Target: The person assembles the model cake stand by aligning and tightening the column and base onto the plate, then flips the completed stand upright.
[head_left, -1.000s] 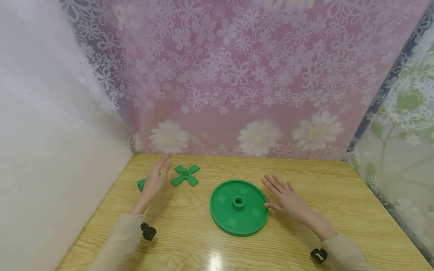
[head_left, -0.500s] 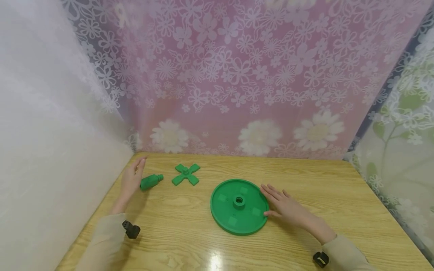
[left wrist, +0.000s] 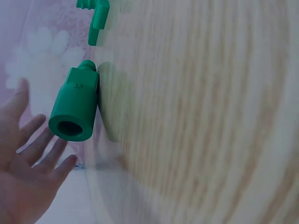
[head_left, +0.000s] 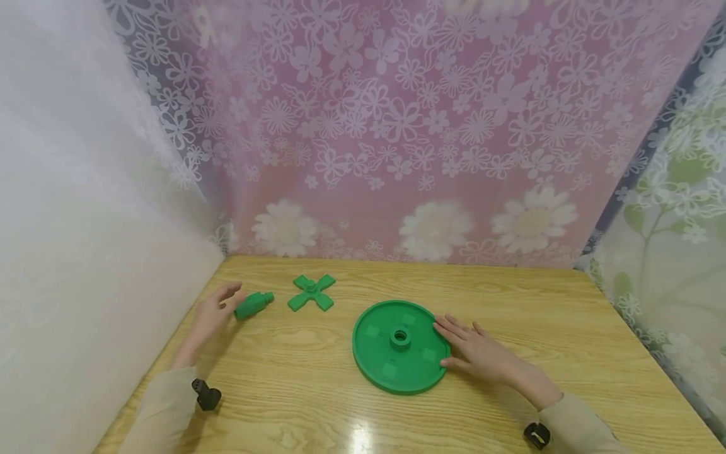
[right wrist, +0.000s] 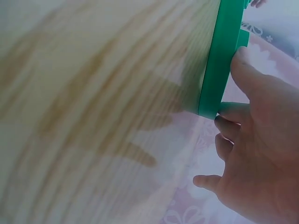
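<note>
A green cylindrical piece point(head_left: 253, 305) lies on its side at the table's left. In the left wrist view this hollow-ended piece point(left wrist: 74, 105) shows a narrow neck and the number 32. My left hand point(head_left: 213, 311) is beside its hollow end, fingers extended and apart, holding nothing. Right of it lies a flat green cross point(head_left: 311, 292) with a small central peg. A large round green disc point(head_left: 391, 372) with a raised rim and central socket lies mid-table. My right hand point(head_left: 482, 354) rests fingertips and thumb at the disc's right rim, fingers fairly straight.
The wood-grain table point(head_left: 306, 391) meets a pink flowered curtain point(head_left: 363, 208) at the back. A pale wall covering point(head_left: 113, 221) borders the left side, and a flowered sheet point(head_left: 669, 271) borders the right.
My left hand has moved left and back toward me, from over the cylindrical piece to beside its hollow end. My right hand has shifted slightly left onto the disc's rim.
</note>
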`<action>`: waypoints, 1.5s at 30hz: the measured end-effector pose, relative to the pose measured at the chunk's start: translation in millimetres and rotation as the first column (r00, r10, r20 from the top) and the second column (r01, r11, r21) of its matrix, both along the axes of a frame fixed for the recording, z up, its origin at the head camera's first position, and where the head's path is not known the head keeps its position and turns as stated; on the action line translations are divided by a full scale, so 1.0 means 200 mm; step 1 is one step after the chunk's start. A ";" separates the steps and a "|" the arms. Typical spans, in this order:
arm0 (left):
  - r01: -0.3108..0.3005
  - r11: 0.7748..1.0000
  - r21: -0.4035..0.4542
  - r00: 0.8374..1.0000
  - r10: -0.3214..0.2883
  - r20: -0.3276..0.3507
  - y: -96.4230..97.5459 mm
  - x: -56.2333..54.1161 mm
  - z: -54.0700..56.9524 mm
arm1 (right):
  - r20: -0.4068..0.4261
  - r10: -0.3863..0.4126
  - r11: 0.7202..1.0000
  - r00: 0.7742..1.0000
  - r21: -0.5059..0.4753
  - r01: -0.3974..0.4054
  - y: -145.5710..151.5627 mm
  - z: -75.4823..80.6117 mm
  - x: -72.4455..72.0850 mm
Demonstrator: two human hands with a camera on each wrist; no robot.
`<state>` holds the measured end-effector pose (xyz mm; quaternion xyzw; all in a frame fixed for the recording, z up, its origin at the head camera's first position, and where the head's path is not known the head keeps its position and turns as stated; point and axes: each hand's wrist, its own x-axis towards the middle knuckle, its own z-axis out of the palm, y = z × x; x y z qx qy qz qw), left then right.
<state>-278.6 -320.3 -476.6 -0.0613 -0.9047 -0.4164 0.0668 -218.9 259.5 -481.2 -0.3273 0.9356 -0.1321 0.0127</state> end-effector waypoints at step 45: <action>0.004 0.998 0.057 0.999 -0.001 -0.052 0.07 0.02 -0.01 | -0.001 -0.021 1.000 1.000 0.019 0.021 0.00 -0.01 0.01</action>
